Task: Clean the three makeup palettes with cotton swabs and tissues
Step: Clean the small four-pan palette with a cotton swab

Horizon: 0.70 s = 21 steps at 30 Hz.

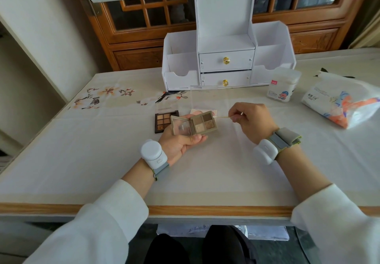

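My left hand holds an open olive-grey four-pan eyeshadow palette above the table, palm up, thumb along its near edge. My right hand pinches a wooden-stick cotton swab whose tip points left at the palette's right edge. A dark brown palette with several pans lies open on the table just left of the held one. A pink palette with a clear lid lies behind it, mostly hidden.
A white desktop organiser with two drawers stands at the back centre. A clear tub of cotton swabs sits to its right, and a soft pack of tissues lies at the far right. The table's wooden front edge runs near me.
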Each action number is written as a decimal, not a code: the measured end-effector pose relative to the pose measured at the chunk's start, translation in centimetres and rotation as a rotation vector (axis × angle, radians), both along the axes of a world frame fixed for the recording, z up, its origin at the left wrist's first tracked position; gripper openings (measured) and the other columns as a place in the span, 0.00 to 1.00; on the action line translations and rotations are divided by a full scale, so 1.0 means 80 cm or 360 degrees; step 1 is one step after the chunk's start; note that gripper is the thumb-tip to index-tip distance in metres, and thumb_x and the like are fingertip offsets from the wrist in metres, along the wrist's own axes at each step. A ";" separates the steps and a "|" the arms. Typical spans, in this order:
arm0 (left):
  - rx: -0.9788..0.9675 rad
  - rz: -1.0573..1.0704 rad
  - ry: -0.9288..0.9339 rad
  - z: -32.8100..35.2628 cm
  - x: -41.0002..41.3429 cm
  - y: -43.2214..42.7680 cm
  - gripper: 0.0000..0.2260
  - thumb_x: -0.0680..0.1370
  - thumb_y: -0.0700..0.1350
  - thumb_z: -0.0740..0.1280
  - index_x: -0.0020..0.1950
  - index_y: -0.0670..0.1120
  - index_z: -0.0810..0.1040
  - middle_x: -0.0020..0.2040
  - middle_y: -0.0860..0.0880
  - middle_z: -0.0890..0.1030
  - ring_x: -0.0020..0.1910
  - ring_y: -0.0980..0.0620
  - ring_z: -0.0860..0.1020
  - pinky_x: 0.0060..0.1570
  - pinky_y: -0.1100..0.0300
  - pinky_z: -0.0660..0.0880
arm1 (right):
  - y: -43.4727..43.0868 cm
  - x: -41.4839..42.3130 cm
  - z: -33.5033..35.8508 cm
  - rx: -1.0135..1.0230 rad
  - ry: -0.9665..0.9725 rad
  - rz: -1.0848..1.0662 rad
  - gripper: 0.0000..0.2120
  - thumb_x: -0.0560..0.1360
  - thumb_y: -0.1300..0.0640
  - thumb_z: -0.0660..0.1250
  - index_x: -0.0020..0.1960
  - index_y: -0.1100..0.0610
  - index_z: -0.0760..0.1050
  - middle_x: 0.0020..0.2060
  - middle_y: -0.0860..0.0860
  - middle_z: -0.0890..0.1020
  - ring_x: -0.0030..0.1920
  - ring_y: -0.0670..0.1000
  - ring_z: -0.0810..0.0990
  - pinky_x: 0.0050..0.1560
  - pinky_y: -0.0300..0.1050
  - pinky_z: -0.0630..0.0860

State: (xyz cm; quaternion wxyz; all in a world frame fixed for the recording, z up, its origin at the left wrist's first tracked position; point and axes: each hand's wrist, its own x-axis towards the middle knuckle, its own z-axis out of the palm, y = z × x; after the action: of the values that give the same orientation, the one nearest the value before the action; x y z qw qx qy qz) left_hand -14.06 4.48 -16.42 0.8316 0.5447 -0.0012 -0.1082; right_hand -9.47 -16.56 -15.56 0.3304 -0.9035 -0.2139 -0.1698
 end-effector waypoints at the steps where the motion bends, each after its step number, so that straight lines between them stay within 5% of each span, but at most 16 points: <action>1: 0.0018 -0.0008 -0.0011 -0.001 0.000 0.000 0.24 0.72 0.21 0.60 0.63 0.40 0.70 0.54 0.41 0.79 0.51 0.48 0.80 0.47 0.58 0.81 | 0.000 0.001 -0.001 0.0004 -0.0030 -0.0010 0.08 0.69 0.72 0.65 0.40 0.62 0.79 0.32 0.52 0.80 0.30 0.45 0.71 0.34 0.23 0.65; 9: 0.0048 0.0029 -0.0055 -0.001 -0.001 0.000 0.23 0.71 0.21 0.60 0.61 0.41 0.72 0.55 0.40 0.79 0.53 0.46 0.79 0.46 0.59 0.80 | -0.003 -0.004 0.005 -0.0042 0.0073 0.0053 0.08 0.69 0.72 0.65 0.41 0.62 0.80 0.31 0.48 0.77 0.29 0.37 0.70 0.33 0.33 0.67; 15: 0.0049 0.0011 -0.0062 0.000 -0.002 -0.003 0.23 0.72 0.20 0.60 0.57 0.43 0.73 0.55 0.40 0.78 0.53 0.45 0.79 0.44 0.60 0.80 | -0.001 -0.002 0.001 -0.0045 -0.0007 -0.0025 0.07 0.70 0.71 0.64 0.41 0.62 0.79 0.33 0.54 0.81 0.33 0.49 0.72 0.34 0.26 0.63; 21: 0.0007 0.0067 -0.0062 0.001 -0.003 -0.003 0.21 0.72 0.21 0.60 0.57 0.42 0.74 0.51 0.42 0.80 0.52 0.47 0.80 0.45 0.60 0.81 | -0.001 -0.005 0.005 -0.0006 0.0192 0.0021 0.07 0.73 0.68 0.63 0.43 0.60 0.78 0.32 0.50 0.79 0.31 0.41 0.72 0.33 0.23 0.65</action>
State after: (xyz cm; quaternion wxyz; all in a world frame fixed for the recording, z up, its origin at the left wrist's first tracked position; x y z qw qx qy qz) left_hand -14.28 4.25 -16.38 0.8323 0.5484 -0.0056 -0.0802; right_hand -9.89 -16.62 -15.20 0.3422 -0.9112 -0.2000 -0.1122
